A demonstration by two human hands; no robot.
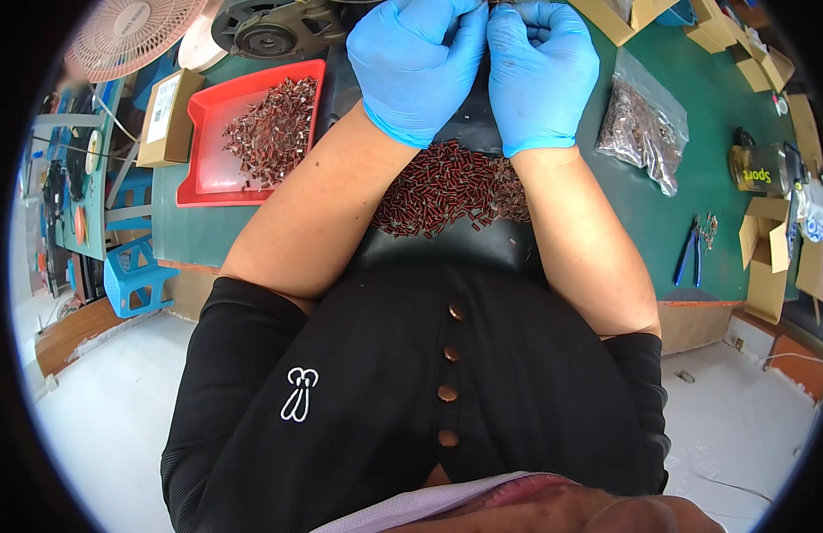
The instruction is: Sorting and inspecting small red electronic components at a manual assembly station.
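Both hands wear blue gloves and meet at the top of the view over a black mat [469,133]. My left hand [416,67] is curled with fingers closed toward my right hand [540,71]. Their fingertips pinch something small between them at the upper edge; what it is cannot be made out. Below the wrists, a heap of small dark red parts [447,191] lies on the mat between my forearms.
A red tray [207,169] with more red parts sits left on the green table [713,222]. A clear bag of parts [642,129] lies right. Blue pliers [687,258], cardboard boxes [767,266], a pink fan [132,31] and a blue stool [132,275] surround the table.
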